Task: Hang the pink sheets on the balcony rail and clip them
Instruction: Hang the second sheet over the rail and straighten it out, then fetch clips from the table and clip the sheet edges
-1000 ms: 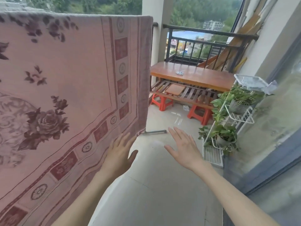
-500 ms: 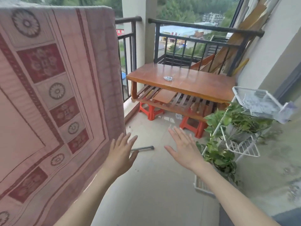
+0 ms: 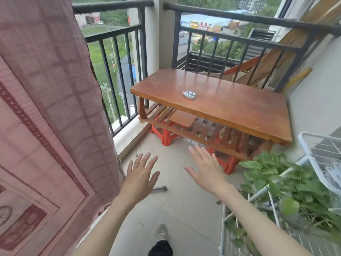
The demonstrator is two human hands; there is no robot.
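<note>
The pink sheet (image 3: 46, 108) fills the left of my view, hanging down from above with its patterned border and dark red squares facing me; its right edge falls in front of the black balcony rail (image 3: 112, 7), whose bars show just beside it. My left hand (image 3: 138, 178) is stretched out low over the tiled floor (image 3: 175, 209), fingers straight and spread, holding nothing, close to the sheet's lower edge but apart from it. My right hand (image 3: 206, 169) is out beside it, palm down, fingers likewise straight and spread, and empty. Past both hands stands the wooden counter (image 3: 230, 108), and on its top lies a small heap of metal clips (image 3: 188, 94), well apart from my hands. Red plastic stools (image 3: 166, 135) sit under the counter. On the far right a white wire rack (image 3: 313, 156) holds leafy green plants (image 3: 276, 178).
</note>
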